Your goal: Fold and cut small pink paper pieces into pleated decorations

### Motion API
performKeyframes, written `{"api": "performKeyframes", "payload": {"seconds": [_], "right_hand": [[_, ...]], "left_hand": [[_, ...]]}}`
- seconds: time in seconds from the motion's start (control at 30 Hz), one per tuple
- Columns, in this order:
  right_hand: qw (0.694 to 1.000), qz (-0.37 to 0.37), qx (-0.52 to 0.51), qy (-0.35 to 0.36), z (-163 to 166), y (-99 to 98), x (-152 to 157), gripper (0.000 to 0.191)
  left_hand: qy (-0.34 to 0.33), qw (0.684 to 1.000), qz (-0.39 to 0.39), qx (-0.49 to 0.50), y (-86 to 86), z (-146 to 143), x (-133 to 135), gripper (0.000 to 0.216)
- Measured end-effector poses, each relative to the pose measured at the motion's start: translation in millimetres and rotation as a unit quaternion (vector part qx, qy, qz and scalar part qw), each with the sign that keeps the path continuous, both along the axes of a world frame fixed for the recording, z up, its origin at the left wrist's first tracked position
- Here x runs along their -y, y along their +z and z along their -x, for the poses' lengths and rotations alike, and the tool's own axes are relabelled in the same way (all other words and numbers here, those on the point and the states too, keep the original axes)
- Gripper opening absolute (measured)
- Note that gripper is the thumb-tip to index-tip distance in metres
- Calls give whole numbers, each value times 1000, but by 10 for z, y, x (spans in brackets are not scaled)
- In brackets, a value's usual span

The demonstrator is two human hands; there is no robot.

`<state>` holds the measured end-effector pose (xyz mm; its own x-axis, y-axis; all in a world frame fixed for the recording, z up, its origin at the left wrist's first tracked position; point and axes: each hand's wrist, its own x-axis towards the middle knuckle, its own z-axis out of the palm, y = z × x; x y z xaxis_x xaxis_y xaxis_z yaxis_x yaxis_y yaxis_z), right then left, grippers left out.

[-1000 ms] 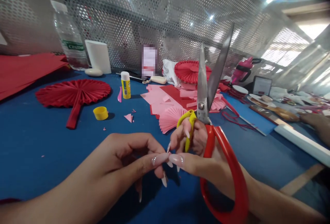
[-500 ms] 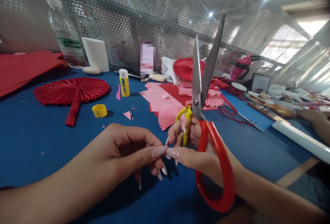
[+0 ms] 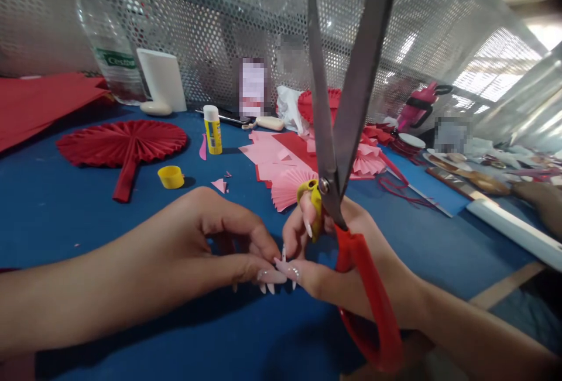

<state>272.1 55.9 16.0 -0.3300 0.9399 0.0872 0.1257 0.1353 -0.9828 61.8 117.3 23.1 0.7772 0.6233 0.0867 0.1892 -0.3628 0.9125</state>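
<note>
My right hand [image 3: 333, 264] grips a large pair of scissors [image 3: 346, 153] by its red and yellow handles, blades apart and pointing up. My left hand [image 3: 206, 246] is curled, its thumb and fingertips pinched against my right thumb tip just above the blue table [image 3: 65, 217]. What the fingertips pinch, if anything, is too small to see. A folded pink paper fan [image 3: 287, 188] lies just beyond my hands.
A red pleated paper fan [image 3: 123, 144], a yellow cap [image 3: 171, 177], a glue stick [image 3: 213, 129], pink paper scraps [image 3: 218, 184] and pink and red sheets [image 3: 272, 155] lie on the table. A water bottle [image 3: 109, 47] stands back left. Another person's hand [image 3: 542, 199] rests far right.
The scissors have tilted closer to the camera, so the blades loom larger. Both hands have dropped slightly toward the table, fingertips still together.
</note>
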Motion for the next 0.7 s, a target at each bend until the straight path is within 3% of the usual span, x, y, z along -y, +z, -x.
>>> {"api": "performKeyframes", "payload": {"seconds": [0.3, 0.47, 0.6, 0.7], "right_hand": [[998, 53, -24, -10, 2, 35, -11, 46], [991, 117, -62, -8, 36, 41, 9, 52], [996, 42, -67, -35, -48, 56, 10, 36], [998, 9, 6, -59, -205, 151, -32, 26]], "left_hand": [[-31, 999, -1, -44, -33, 49, -61, 7], [-59, 992, 85, -73, -58, 10, -89, 8], [-76, 981, 164, -67, -55, 22, -130, 11], [-72, 978, 195, -32, -68, 79, -170, 14]]}}
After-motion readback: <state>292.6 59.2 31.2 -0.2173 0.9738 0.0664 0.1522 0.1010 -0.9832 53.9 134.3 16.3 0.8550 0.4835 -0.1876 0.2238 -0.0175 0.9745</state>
